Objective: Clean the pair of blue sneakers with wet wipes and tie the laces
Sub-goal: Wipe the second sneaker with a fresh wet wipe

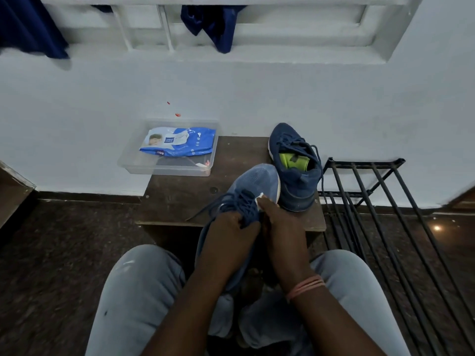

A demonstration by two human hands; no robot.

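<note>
I hold one blue sneaker [257, 179] over my lap, toe pointing away toward the stool. My left hand [231, 227] grips it at the tongue and laces, which hang loose. My right hand [276, 219] presses a white wet wipe [260, 197] against the sneaker's right side; only a small corner of the wipe shows. The second blue sneaker [295, 170], darker, with a green insole and untied laces, stands on the dark wooden stool [180, 199] at the right. A blue pack of wet wipes [177, 145] lies in a clear plastic tray [164, 168] on the stool's far left corner.
A black metal rack [372, 201] stands right of the stool. A white wall with a window grille and hanging blue cloth [213, 24] is behind. My knees in light grey trousers [133, 291] fill the bottom. The floor is dark stone.
</note>
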